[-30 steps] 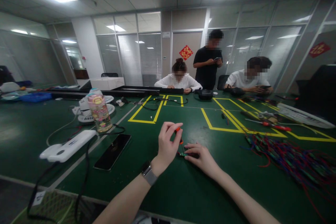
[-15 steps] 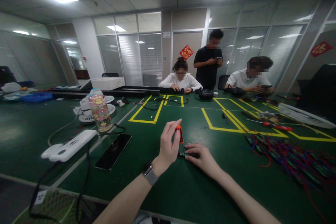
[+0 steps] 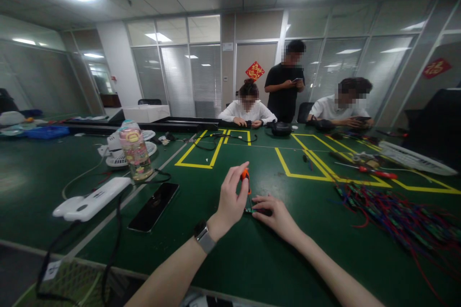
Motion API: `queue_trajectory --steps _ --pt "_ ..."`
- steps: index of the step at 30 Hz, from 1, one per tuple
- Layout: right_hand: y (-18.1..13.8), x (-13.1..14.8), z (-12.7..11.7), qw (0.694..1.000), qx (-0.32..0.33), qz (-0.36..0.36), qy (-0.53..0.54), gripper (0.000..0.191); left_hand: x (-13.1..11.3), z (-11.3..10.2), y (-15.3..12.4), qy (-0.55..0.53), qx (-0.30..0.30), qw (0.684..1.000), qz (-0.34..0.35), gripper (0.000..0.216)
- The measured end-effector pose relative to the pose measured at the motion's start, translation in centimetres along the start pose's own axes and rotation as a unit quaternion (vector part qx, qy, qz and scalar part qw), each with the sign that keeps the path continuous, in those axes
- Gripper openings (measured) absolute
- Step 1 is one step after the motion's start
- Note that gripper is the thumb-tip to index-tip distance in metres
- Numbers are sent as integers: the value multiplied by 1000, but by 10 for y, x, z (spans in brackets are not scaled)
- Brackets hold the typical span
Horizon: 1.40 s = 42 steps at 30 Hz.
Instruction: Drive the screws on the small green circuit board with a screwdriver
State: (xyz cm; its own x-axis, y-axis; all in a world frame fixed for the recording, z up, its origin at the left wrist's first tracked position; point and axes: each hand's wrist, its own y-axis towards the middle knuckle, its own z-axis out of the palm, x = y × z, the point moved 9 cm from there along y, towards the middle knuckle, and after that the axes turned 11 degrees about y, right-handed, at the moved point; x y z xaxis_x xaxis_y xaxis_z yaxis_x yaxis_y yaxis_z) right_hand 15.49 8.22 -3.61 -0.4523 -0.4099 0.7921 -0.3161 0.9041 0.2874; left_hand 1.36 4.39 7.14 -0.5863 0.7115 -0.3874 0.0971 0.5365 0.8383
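My left hand (image 3: 230, 199) is closed round a small orange-handled screwdriver (image 3: 246, 176), held upright with its tip pointing down. The tip meets a small green circuit board (image 3: 249, 210) lying on the green table (image 3: 252, 259). My right hand (image 3: 275, 213) lies low on the table just right of the board, fingers pressed on it and pinning it down. A watch sits on my left wrist.
A black phone (image 3: 154, 206), a white power strip (image 3: 91, 198) with black cables and a drink bottle (image 3: 136, 150) lie to the left. A heap of red, blue and green wires (image 3: 392, 213) fills the right. A red screwdriver (image 3: 376, 172) lies beyond. Three people are across the table.
My left hand has shifted its fingers round the orange screwdriver handle and lifted slightly. The right hand stays on the board.
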Motion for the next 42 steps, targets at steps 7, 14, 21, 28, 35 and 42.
queue_trajectory --steps 7,14,21,28,35,42 --pt "0 -2 1 1000 0 -4 0 16 2 -1 0 24 -21 999 7 29" --pt "1 -4 1 1000 5 -3 -3 18 -1 3 0 -14 16 1000 5 41" --pt "-1 -1 0 1000 -3 -3 -7 19 0 -2 2 12 -14 1000 10 32" --pt "-1 0 -1 1000 -6 -5 1 19 -1 1 2 5 3 1000 9 37" --pt "0 -2 0 1000 0 -1 0 19 1 4 3 -1 22 1000 3 38" --pt "1 1 1 1000 15 2 -3 19 -1 6 3 -18 35 999 1 38"
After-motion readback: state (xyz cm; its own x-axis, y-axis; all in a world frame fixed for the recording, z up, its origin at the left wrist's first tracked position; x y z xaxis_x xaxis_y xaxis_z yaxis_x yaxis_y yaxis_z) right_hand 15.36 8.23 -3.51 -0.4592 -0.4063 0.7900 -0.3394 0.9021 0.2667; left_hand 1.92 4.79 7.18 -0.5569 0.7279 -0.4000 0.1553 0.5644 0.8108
